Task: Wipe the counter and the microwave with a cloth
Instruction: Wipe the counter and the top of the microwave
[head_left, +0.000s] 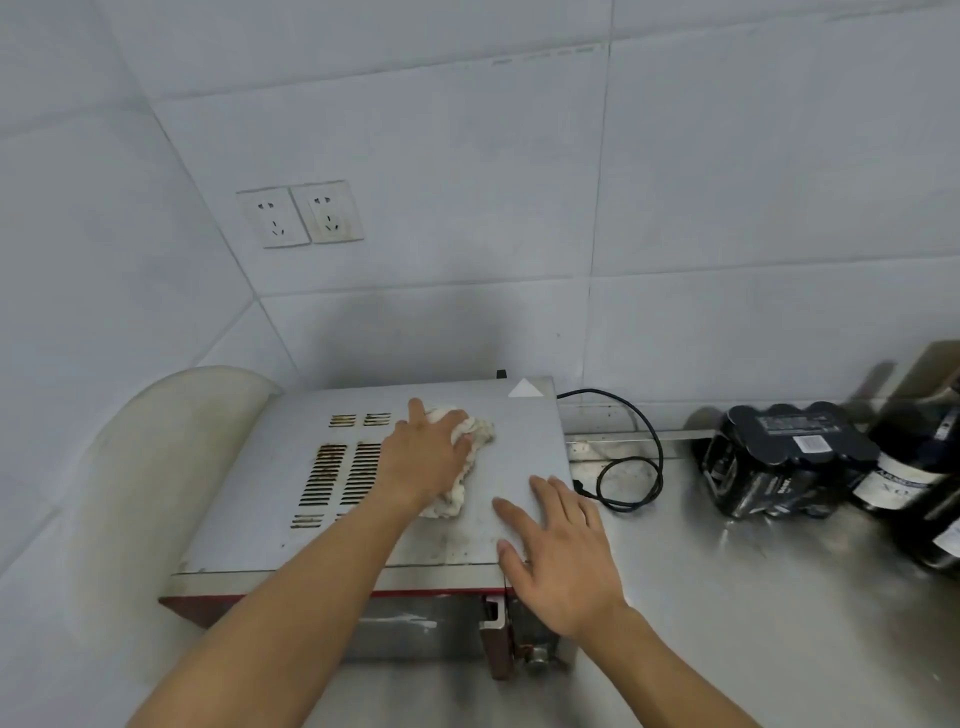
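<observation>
1. The left hand (423, 457) lies palm down on the cloth (467, 467), fingers spread flat and pressing it to the top of the microwave (519, 467); it covers the cloth more than it grips it. The right hand (558, 551) is open and holds nothing, its palm and fingers resting on the near right corner of the same top, likely to steady the appliance.
2. The cloth is white and crumpled, near the middle of the top panel, just right of the vent slots (337, 478), which look stained brown.
3. The microwave sits at the left end of the steel counter (727, 597), against the tiled wall (467, 182). Its black cord (644, 457) loops on the counter just to its right; farther right stand a shrink-wrapped pack of cans (779, 457) and dark bottles (914, 467).
4. To wipe well, I judge it best to keep the palm flat, sweep in overlapping strokes from far edge to near edge, and press harder over the specks at the near edge.
5. Work along the slots so the cloth does not snag or push grime inside.
6. The counter seemingly awaits wiping; the cord will need lifting aside.
</observation>
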